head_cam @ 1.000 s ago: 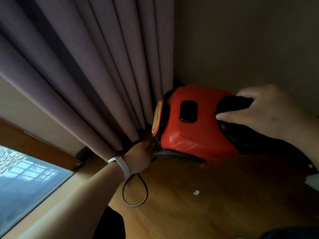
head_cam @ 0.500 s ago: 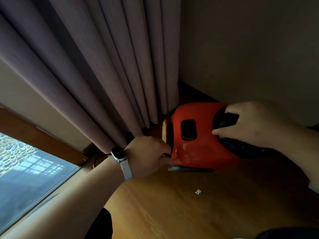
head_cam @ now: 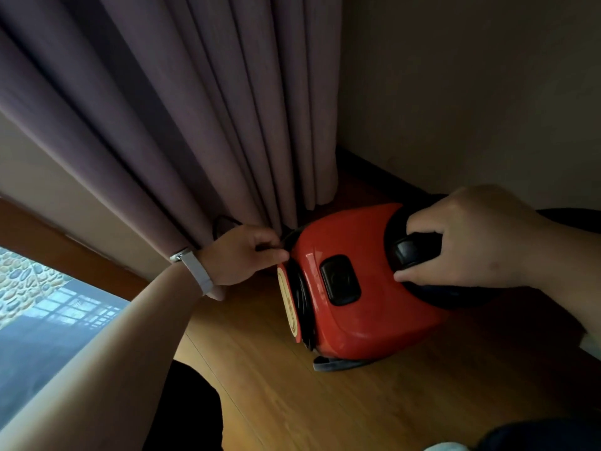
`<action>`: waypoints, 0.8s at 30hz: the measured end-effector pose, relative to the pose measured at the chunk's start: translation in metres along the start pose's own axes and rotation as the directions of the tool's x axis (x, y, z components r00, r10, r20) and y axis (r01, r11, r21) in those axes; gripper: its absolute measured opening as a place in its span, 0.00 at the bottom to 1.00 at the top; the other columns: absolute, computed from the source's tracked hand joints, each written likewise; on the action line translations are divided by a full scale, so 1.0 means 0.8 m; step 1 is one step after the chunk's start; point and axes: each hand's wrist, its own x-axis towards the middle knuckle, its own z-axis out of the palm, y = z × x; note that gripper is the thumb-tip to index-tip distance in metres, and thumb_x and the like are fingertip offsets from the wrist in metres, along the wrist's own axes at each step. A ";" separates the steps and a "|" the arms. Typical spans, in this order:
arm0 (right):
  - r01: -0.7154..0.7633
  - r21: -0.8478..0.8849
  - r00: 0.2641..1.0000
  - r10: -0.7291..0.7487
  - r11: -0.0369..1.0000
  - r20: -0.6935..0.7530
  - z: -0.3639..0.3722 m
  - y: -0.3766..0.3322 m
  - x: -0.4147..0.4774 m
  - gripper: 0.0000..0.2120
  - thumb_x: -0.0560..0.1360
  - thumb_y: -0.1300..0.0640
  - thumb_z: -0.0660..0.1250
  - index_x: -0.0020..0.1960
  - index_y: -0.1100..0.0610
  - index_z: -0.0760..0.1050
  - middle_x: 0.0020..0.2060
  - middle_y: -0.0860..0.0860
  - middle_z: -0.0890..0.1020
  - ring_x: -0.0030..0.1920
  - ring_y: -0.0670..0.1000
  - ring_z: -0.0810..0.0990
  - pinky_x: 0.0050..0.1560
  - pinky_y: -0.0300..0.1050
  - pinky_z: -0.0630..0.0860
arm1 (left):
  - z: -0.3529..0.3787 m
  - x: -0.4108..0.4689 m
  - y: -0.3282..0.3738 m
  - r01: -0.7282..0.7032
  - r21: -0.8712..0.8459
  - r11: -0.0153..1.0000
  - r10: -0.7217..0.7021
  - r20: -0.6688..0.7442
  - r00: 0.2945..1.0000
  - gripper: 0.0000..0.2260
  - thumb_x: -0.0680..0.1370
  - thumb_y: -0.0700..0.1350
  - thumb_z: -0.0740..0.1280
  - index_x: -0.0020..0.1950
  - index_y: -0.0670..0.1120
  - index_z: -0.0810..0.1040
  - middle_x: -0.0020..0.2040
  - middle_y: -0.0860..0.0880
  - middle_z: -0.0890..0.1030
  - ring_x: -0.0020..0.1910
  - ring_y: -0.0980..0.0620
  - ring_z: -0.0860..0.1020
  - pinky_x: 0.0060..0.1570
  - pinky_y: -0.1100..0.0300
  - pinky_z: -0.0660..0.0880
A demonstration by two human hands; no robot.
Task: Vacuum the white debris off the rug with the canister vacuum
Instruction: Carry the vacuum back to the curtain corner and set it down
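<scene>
Canister vacuum [head_cam: 357, 320]: red, on the wood floor [head_cam: 357, 411] in the corner, just beside the curtain [head_cam: 195, 125] hem. Your right hand [head_cam: 481, 236] has its fingers curled round the black handle [head_cam: 413, 252] on top. Your left hand [head_cam: 240, 255] is at the rear rim, thumb and forefinger pinching a thin black strip [head_cam: 282, 244]; cord or trim, cannot tell. No rug in view.

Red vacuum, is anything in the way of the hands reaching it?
No, nothing visible. The right hand grips the handle on the red vacuum, and the left hand pinches the cord at its back edge, beside the curtain.
</scene>
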 end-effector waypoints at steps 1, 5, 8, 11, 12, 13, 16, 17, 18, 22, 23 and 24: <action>-0.006 0.010 1.000 0.006 1.000 -0.015 -0.001 0.001 -0.001 0.20 0.60 0.31 0.70 0.25 0.42 0.65 0.24 0.43 0.74 0.31 0.46 0.76 0.26 0.40 0.66 | 0.002 0.001 -0.006 0.021 -0.020 1.000 -0.021 0.010 1.000 0.07 0.79 0.48 0.67 0.40 0.54 0.78 0.33 0.62 0.78 0.34 0.63 0.75 0.37 0.69 0.70; -0.113 0.153 0.992 0.121 0.982 -0.047 -0.009 0.000 -0.003 0.15 0.57 0.35 0.75 0.28 0.43 0.74 0.31 0.38 0.79 0.37 0.41 0.78 0.27 0.35 0.68 | 0.014 0.009 -0.021 0.105 -0.138 0.985 -0.113 -0.048 0.992 0.12 0.82 0.47 0.62 0.40 0.47 0.79 0.27 0.59 0.75 0.28 0.62 0.71 0.36 0.62 0.69; -0.185 0.297 0.970 0.223 0.937 -0.098 -0.013 0.003 -0.009 0.16 0.53 0.34 0.76 0.30 0.43 0.77 0.35 0.34 0.81 0.38 0.38 0.79 0.30 0.36 0.72 | 0.033 0.011 -0.019 0.204 -0.155 0.967 -0.211 -0.032 0.977 0.14 0.83 0.46 0.60 0.36 0.51 0.73 0.29 0.57 0.73 0.32 0.58 0.71 0.41 0.56 0.70; -0.242 0.428 0.922 0.344 0.871 -0.178 -0.018 0.011 -0.010 0.19 0.53 0.34 0.75 0.35 0.46 0.80 0.32 0.42 0.83 0.34 0.42 0.81 0.32 0.49 0.77 | 0.054 0.011 -0.009 0.279 0.029 0.960 -0.279 0.030 0.960 0.17 0.81 0.37 0.60 0.37 0.55 0.65 0.37 0.56 0.70 0.36 0.59 0.70 0.42 0.68 0.69; -0.264 0.455 0.905 0.382 0.850 -0.187 -0.018 0.014 -0.009 0.18 0.54 0.35 0.76 0.35 0.47 0.80 0.31 0.43 0.82 0.34 0.43 0.81 0.31 0.50 0.77 | 0.057 0.011 -0.004 0.278 0.044 0.960 -0.279 0.016 0.960 0.18 0.81 0.35 0.60 0.37 0.55 0.63 0.36 0.56 0.68 0.34 0.62 0.67 0.35 0.73 0.67; -0.290 0.460 0.890 0.413 0.839 -0.192 -0.017 0.017 -0.006 0.18 0.55 0.36 0.77 0.35 0.48 0.80 0.31 0.44 0.82 0.33 0.43 0.81 0.31 0.50 0.77 | 0.060 0.012 -0.002 0.265 0.059 0.962 -0.264 -0.027 0.964 0.18 0.81 0.35 0.59 0.36 0.54 0.63 0.35 0.56 0.68 0.33 0.63 0.66 0.32 0.74 0.67; -0.374 0.420 0.852 0.485 0.827 -0.196 -0.007 0.023 0.006 0.17 0.58 0.37 0.77 0.33 0.50 0.78 0.29 0.46 0.80 0.33 0.47 0.79 0.32 0.47 0.74 | 0.059 0.015 0.000 0.196 0.036 0.980 -0.186 -0.187 0.965 0.16 0.83 0.44 0.57 0.35 0.55 0.68 0.33 0.57 0.72 0.33 0.60 0.71 0.36 0.66 0.68; -0.402 0.411 0.838 0.510 0.818 -0.196 -0.003 0.024 0.010 0.18 0.59 0.38 0.77 0.33 0.51 0.78 0.29 0.47 0.79 0.34 0.48 0.79 0.32 0.47 0.73 | 0.060 0.016 -0.002 0.154 0.081 0.985 -0.136 -0.194 0.971 0.15 0.83 0.46 0.57 0.36 0.55 0.69 0.33 0.58 0.73 0.34 0.57 0.73 0.38 0.60 0.69; -0.426 0.408 0.824 0.533 0.807 -0.194 0.000 0.026 0.012 0.18 0.60 0.39 0.78 0.33 0.52 0.77 0.30 0.48 0.79 0.34 0.50 0.79 0.33 0.48 0.74 | 0.061 0.015 -0.001 0.115 0.123 0.986 -0.092 -0.181 0.979 0.14 0.83 0.49 0.57 0.38 0.55 0.69 0.33 0.57 0.74 0.35 0.55 0.74 0.40 0.58 0.69; -0.477 0.407 0.807 0.572 0.779 -0.150 -0.001 0.028 0.012 0.16 0.64 0.45 0.79 0.37 0.55 0.79 0.34 0.52 0.81 0.37 0.51 0.80 0.36 0.45 0.75 | 0.058 0.004 0.016 -0.010 0.362 0.932 0.062 -0.132 0.989 0.12 0.83 0.55 0.55 0.49 0.53 0.75 0.36 0.53 0.78 0.35 0.54 0.76 0.38 0.54 0.75; -0.479 0.396 0.810 0.568 0.783 -0.144 -0.001 0.028 0.012 0.16 0.64 0.45 0.79 0.38 0.56 0.79 0.35 0.53 0.81 0.37 0.51 0.80 0.37 0.46 0.76 | 0.059 0.002 0.021 -0.025 0.436 0.899 0.091 -0.132 0.987 0.13 0.82 0.55 0.54 0.51 0.53 0.76 0.37 0.53 0.78 0.36 0.54 0.77 0.38 0.54 0.75; -0.480 0.377 0.815 0.562 0.792 -0.142 0.000 0.028 0.011 0.17 0.64 0.44 0.79 0.39 0.56 0.80 0.36 0.53 0.81 0.38 0.52 0.80 0.38 0.48 0.78 | 0.059 0.000 0.025 -0.031 0.471 0.882 0.112 -0.145 0.983 0.13 0.82 0.55 0.54 0.51 0.53 0.76 0.38 0.53 0.79 0.36 0.54 0.77 0.38 0.55 0.75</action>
